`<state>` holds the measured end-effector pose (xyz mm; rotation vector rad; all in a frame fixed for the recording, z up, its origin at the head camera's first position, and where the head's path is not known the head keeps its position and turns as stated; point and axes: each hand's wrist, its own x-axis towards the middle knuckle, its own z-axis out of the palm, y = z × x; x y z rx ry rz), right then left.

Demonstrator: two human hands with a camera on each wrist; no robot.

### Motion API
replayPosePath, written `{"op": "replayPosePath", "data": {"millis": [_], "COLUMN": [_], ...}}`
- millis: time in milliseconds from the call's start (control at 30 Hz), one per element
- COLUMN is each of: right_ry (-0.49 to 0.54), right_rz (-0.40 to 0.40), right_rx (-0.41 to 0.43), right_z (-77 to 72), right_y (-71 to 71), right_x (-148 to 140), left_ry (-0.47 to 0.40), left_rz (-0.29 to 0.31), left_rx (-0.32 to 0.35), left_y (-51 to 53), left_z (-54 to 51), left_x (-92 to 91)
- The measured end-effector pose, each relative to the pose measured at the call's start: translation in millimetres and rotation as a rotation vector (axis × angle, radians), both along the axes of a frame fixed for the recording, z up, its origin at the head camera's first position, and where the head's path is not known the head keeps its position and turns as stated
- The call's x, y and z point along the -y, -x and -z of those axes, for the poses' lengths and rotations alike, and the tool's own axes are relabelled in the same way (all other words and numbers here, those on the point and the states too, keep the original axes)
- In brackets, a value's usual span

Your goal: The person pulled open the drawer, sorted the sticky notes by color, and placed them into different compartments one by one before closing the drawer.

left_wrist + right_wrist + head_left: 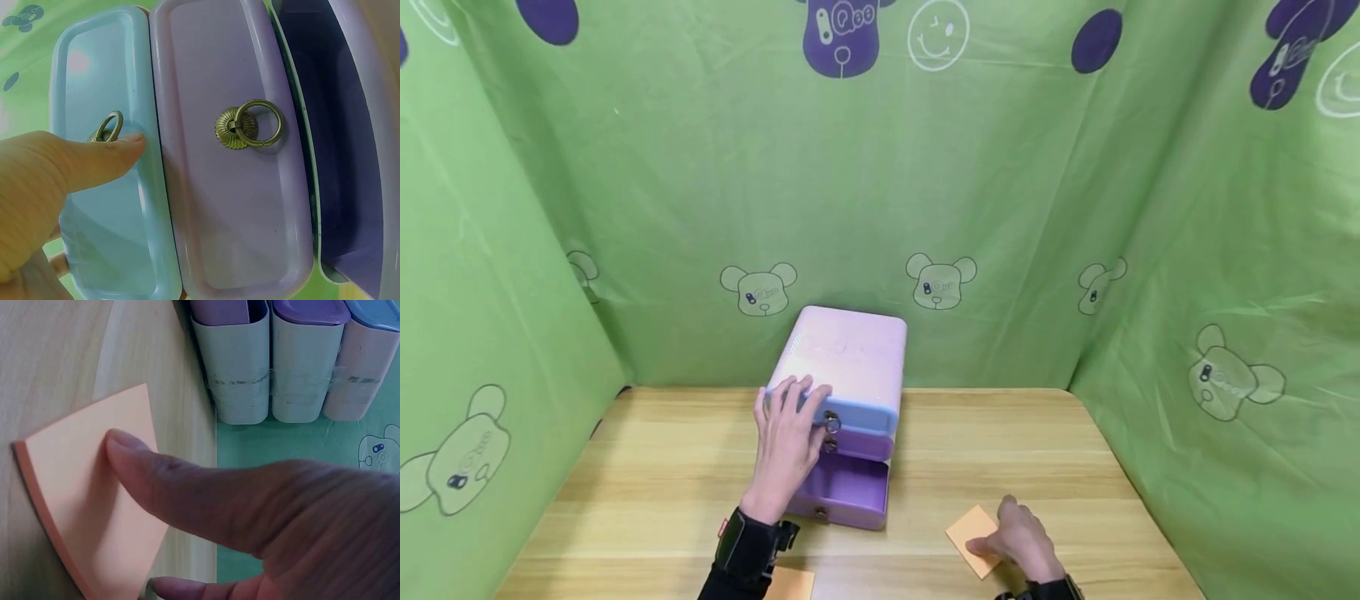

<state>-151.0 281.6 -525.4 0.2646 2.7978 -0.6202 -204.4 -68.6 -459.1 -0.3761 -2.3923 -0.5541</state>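
Observation:
A small drawer cabinet (850, 350) with a pale pink top stands on the table. Its front has a blue top drawer (106, 231), a purple middle drawer (231, 206) and a bottom drawer (842, 504) pulled out. My left hand (786, 450) grips the cabinet's upper front edge: fingers bent over the top, thumb across the blue front beside its ring pull (112, 125). At the right, an orange sticky-note pad (81, 462) lies on the table. My right hand (1018, 537) is at it, thumb over its face, another fingertip near its edge. Whether the thumb presses is unclear.
Another orange pad (793, 583) lies at the front edge of the head view, partly cut off. The wooden table (1000, 450) is bounded by green printed cloth (1000, 192) at the back and both sides. The pulled-out drawer juts toward the front.

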Motion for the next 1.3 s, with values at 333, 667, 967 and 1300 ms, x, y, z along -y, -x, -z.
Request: {"op": "replayPosePath", "data": {"millis": [333,667,967,1300], "right_ry": [0.043,0.174,0.417,0.665], "right_rz": [0.066,0.074,0.146,0.164], "right_rx": [0.024,0.010,-0.014,-0.017], "right_z": [5.7,15.5,12.2,-20.8], "right_y": [-1.0,3.5,3.5,1.4], "right_x": [-1.4,-4.7,-14.1,-13.4], "left_ry": [-0.002,0.004,-0.002,-0.021], "left_rz": [0.005,0.003,0.003,0.015], "left_rx": [-0.002,-0.002,-0.008,-0.010], "left_y": [-1.2,-1.2,-1.0,-1.3], "left_z": [-0.4,-0.3,-1.5,-1.0], "left_x": [-0.4,0.6,1.3,1.7]}}
